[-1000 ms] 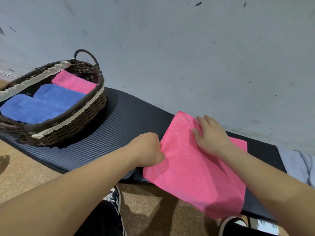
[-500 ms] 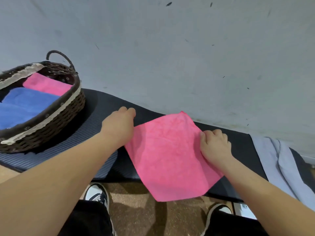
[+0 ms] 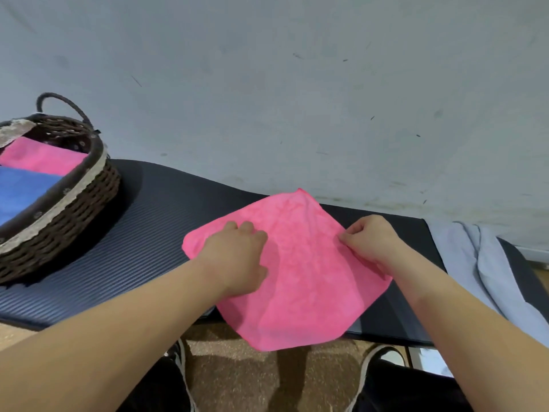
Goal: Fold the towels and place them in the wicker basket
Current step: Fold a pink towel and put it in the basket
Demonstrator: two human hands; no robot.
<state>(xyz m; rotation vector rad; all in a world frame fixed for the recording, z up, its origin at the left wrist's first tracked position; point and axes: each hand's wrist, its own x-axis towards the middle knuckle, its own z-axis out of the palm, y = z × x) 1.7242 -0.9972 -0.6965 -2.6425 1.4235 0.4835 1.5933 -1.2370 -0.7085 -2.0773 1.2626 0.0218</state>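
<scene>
Left hand moved onto pink towel

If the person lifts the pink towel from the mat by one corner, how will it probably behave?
The pink towel is probably floppy: its near corner already droops over the mat edge. It looks thin and light, so it should hang limp. It wrinkles under the right hand, so it likely bunches rather than slides.

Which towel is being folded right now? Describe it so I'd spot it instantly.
Find the dark mat along the grey wall. Right of the wicker basket, the pink towel lies spread flat under both hands, its near corner overhanging the mat's edge; the basket's towels are already folded.
</scene>
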